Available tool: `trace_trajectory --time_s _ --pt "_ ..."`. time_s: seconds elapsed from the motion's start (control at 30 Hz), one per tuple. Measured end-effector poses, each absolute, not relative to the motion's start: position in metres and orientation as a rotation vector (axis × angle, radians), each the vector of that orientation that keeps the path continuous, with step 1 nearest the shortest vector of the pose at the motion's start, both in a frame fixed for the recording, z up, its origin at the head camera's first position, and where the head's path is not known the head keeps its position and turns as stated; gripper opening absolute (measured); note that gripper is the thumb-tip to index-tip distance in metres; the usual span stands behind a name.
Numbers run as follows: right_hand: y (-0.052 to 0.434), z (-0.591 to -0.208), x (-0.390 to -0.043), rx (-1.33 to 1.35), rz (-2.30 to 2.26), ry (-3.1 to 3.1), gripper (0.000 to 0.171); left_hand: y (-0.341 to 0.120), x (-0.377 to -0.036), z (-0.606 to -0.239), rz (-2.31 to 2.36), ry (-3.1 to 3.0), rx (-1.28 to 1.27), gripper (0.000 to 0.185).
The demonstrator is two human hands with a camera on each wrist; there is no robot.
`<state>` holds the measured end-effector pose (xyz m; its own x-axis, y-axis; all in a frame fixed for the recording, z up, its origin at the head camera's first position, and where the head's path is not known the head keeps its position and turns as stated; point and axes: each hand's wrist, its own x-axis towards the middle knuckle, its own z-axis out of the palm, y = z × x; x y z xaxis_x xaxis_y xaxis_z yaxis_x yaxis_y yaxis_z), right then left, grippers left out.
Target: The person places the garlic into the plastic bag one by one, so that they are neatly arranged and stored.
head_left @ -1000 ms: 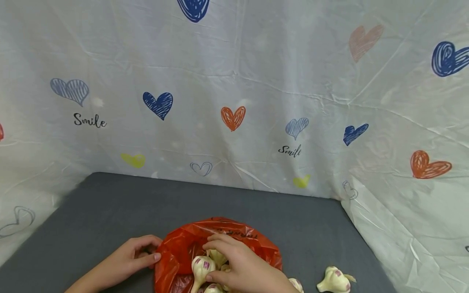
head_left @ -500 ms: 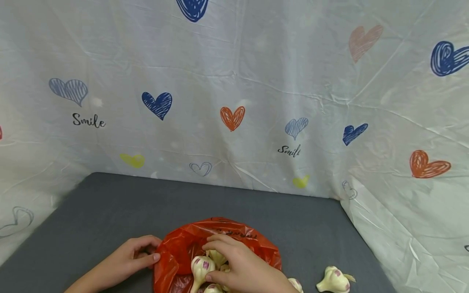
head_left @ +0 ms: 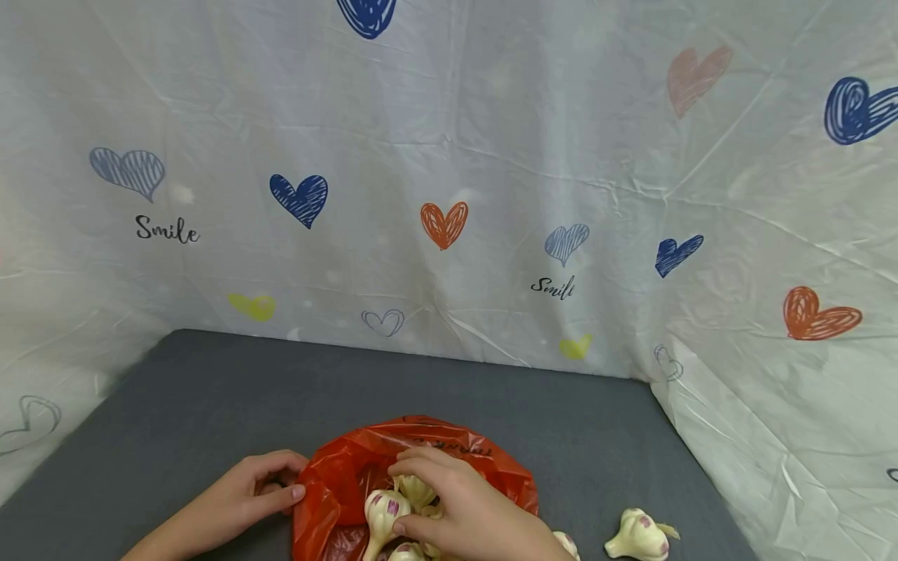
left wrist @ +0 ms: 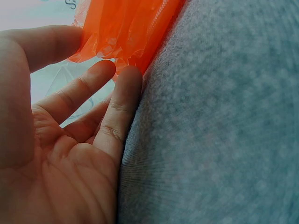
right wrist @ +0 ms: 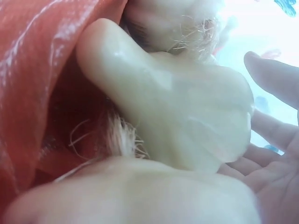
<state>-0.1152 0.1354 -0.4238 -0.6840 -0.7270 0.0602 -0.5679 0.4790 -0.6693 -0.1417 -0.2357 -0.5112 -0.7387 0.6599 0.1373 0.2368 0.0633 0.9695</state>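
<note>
A red plastic bag (head_left: 335, 487) sits at the bottom middle of the head view, its mouth wide and several garlic bulbs inside. My left hand (head_left: 245, 499) holds the bag's left side between thumb and fingers; the left wrist view has the thumb (left wrist: 56, 44) and fingertips (left wrist: 127, 84) at the red film. My right hand (head_left: 466, 506) rests over the bulbs, with its thumb beside a purple-streaked garlic bulb (head_left: 386, 510). Up close, a pale bulb (right wrist: 187, 109) lies against the loosely spread fingers, the tips partly hidden behind it, while one digit (right wrist: 273, 79) stands apart from it.
One garlic bulb (head_left: 640, 536) lies on the dark grey table (head_left: 281, 389) to the right, and another bulb (head_left: 567, 544) shows partly beside my right wrist. A white sheet (head_left: 491, 164) printed with hearts hangs along the back and sides.
</note>
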Motion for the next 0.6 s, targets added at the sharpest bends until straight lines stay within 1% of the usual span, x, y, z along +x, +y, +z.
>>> trace_trajectory --time_s 0.2,0.43,0.6 --pt "0.136 -0.416 -0.112 -1.158 -1.019 2.530 0.047 -0.236 -0.141 -0.511 1.729 1.999 0.892 0.028" --pt "0.139 -0.407 -0.111 -1.107 -1.073 2.519 0.047 -0.237 -0.140 -0.511 1.734 1.997 0.894 0.029" --pt "0.141 -0.406 -0.110 -1.121 -1.096 2.519 0.046 -0.237 -0.141 -0.511 1.734 2.004 0.899 0.029"
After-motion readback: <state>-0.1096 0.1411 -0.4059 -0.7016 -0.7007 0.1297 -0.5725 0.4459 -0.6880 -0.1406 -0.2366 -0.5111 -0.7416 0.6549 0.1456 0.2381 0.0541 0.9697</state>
